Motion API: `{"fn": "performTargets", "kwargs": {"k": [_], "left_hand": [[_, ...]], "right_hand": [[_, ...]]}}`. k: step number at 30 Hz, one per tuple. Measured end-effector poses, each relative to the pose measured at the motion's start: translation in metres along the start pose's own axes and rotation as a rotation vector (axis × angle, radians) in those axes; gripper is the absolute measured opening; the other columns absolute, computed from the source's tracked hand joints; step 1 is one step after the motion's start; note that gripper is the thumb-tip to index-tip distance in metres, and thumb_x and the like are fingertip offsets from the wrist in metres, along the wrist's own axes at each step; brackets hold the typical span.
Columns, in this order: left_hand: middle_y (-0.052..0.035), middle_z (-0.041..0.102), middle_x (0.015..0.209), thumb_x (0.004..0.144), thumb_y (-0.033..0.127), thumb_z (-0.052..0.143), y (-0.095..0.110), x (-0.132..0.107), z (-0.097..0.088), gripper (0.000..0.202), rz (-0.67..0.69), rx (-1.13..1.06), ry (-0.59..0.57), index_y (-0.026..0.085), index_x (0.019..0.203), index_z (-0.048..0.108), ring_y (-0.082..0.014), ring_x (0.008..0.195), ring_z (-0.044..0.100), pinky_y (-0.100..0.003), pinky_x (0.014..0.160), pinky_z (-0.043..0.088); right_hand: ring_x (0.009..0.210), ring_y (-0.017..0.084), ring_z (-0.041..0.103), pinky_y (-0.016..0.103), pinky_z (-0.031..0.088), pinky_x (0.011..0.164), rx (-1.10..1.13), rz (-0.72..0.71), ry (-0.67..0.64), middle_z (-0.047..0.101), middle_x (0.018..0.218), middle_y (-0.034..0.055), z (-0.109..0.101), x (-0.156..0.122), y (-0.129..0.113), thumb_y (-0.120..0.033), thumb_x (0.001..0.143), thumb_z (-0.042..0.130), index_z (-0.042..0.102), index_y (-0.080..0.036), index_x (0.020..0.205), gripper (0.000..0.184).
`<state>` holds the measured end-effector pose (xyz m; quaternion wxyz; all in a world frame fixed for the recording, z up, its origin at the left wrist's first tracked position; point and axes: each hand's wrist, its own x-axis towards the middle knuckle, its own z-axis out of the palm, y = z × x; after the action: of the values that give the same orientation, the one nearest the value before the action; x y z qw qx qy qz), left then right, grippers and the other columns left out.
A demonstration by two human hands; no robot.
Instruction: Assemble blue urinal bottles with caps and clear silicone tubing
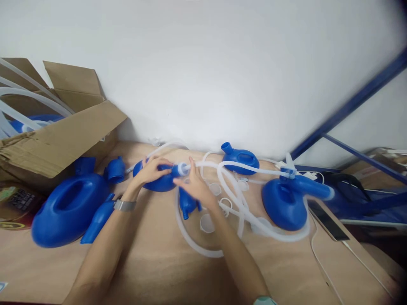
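Note:
A blue plastic urinal bottle (pixel 162 184) lies on the table in the middle of the head view, with a white cap (pixel 183 169) on its neck. My left hand (pixel 152 170) rests over the bottle's upper side, its fingers bent round the body near the neck and partly hidden. Close to the cap, my right hand (pixel 194 186) has its thumb and forefinger spread apart. From the cap a translucent white tube (pixel 211 164) runs to the right. Below the right hand sits a smaller blue funnel-like piece (pixel 187 204), partly covered.
Another blue bottle (pixel 70 209) and a blue spout piece (pixel 115 170) stand left, beside an open cardboard box (pixel 63 135). Two bottles, one at the back (pixel 241 161) and one at right (pixel 284 205), flank looped tubing (pixel 267 231). A phone (pixel 329 220) lies by a blue metal frame (pixel 349 101).

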<state>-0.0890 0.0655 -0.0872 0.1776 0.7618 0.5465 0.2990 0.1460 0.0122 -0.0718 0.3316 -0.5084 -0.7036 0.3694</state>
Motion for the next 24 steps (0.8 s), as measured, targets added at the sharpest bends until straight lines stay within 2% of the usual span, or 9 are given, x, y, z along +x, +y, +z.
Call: {"fn": "performTargets", "kwargs": {"k": [1, 3, 5, 7, 9, 12, 16, 19, 24], "left_hand": [[-0.0052, 0.079, 0.127, 0.088, 0.057, 0.073, -0.001, 0.0, -0.001, 0.03, 0.008, -0.004, -0.008, 0.034, 0.105, 0.085, -0.0386, 0.139, 0.054, -0.07, 0.128, 0.009], [-0.0048, 0.079, 0.126, 0.084, 0.06, 0.077, -0.004, 0.002, 0.001, 0.032, 0.015, -0.013, -0.003, 0.035, 0.102, 0.085, -0.0405, 0.14, 0.053, -0.073, 0.127, 0.002], [-0.0056, 0.079, 0.125, 0.085, 0.06, 0.077, -0.007, 0.005, 0.005, 0.03, 0.014, -0.02, 0.022, 0.035, 0.099, 0.085, -0.0415, 0.14, 0.051, -0.075, 0.125, -0.006], [-0.0069, 0.08, 0.123, 0.088, 0.057, 0.074, -0.011, 0.007, 0.011, 0.028, 0.012, -0.024, 0.053, 0.033, 0.096, 0.085, -0.0413, 0.14, 0.05, -0.076, 0.123, -0.014], [-0.0076, 0.08, 0.12, 0.092, 0.053, 0.069, -0.014, 0.008, 0.015, 0.027, 0.02, -0.024, 0.077, 0.032, 0.095, 0.085, -0.0404, 0.139, 0.049, -0.075, 0.122, -0.018], [-0.0077, 0.08, 0.12, 0.095, 0.049, 0.066, -0.017, 0.008, 0.019, 0.026, 0.041, -0.016, 0.11, 0.031, 0.093, 0.085, -0.0395, 0.138, 0.049, -0.075, 0.122, -0.018], [-0.0068, 0.08, 0.118, 0.096, 0.044, 0.067, -0.018, 0.009, 0.021, 0.023, 0.065, 0.021, 0.156, 0.031, 0.092, 0.085, -0.0384, 0.135, 0.052, -0.075, 0.122, -0.013], [-0.0092, 0.075, 0.128, 0.095, 0.042, 0.068, -0.018, 0.009, 0.023, 0.022, 0.061, 0.061, 0.221, 0.029, 0.093, 0.085, -0.0401, 0.137, 0.048, -0.076, 0.124, -0.005], [-0.015, 0.063, 0.142, 0.097, 0.044, 0.068, -0.01, -0.008, 0.035, 0.027, 0.081, 0.183, 0.46, 0.024, 0.106, 0.083, -0.0407, 0.14, 0.045, -0.067, 0.125, 0.021]], "right_hand": [[0.158, 0.035, 0.036, 0.058, 0.03, 0.128, -0.01, -0.042, -0.075, 0.041, 0.168, 0.0146, -0.013, -0.02, -0.001, -0.052, 0.087, 0.079, 0.021, -0.03, 0.17, 0.104], [0.153, 0.032, 0.045, 0.055, 0.035, 0.127, -0.006, -0.05, -0.232, 0.044, 0.168, 0.0121, -0.045, -0.065, -0.006, -0.055, 0.094, 0.073, 0.023, -0.033, 0.171, 0.095], [0.146, 0.032, 0.054, 0.051, 0.039, 0.126, -0.03, -0.041, -0.534, 0.057, 0.16, 0.0093, -0.079, -0.109, -0.01, -0.058, 0.094, 0.074, 0.043, -0.034, 0.164, 0.081], [0.137, 0.033, 0.062, 0.047, 0.046, 0.119, -0.047, 0.011, -0.688, 0.064, 0.151, 0.0099, -0.111, -0.147, -0.004, -0.061, 0.088, 0.079, 0.055, -0.032, 0.157, 0.079], [0.117, 0.028, 0.071, 0.041, 0.057, 0.105, -0.073, 0.146, -0.6, 0.076, 0.129, 0.0069, -0.134, -0.178, 0.017, -0.06, 0.091, 0.075, 0.063, -0.031, 0.149, 0.066], [0.084, 0.024, 0.071, 0.038, 0.061, 0.081, -0.273, 0.293, -0.23, 0.077, 0.1, 0.005, -0.148, -0.212, 0.07, -0.057, 0.103, 0.054, 0.074, -0.028, 0.127, 0.042], [0.109, 0.036, 0.071, 0.052, 0.06, 0.093, -0.571, 0.077, 0.341, 0.072, 0.121, 0.0171, -0.14, -0.23, 0.143, -0.053, 0.102, 0.052, 0.073, -0.027, 0.125, 0.041], [0.127, 0.041, 0.063, 0.062, 0.054, 0.105, -0.678, -0.016, 0.377, 0.069, 0.13, 0.0172, -0.129, -0.229, 0.174, -0.049, 0.099, 0.055, 0.073, -0.025, 0.126, 0.04], [0.128, 0.04, 0.064, 0.062, 0.053, 0.107, -0.889, -0.092, 0.419, 0.072, 0.133, 0.017, -0.122, -0.223, 0.187, -0.03, 0.103, 0.049, 0.071, -0.023, 0.132, 0.037]]}}
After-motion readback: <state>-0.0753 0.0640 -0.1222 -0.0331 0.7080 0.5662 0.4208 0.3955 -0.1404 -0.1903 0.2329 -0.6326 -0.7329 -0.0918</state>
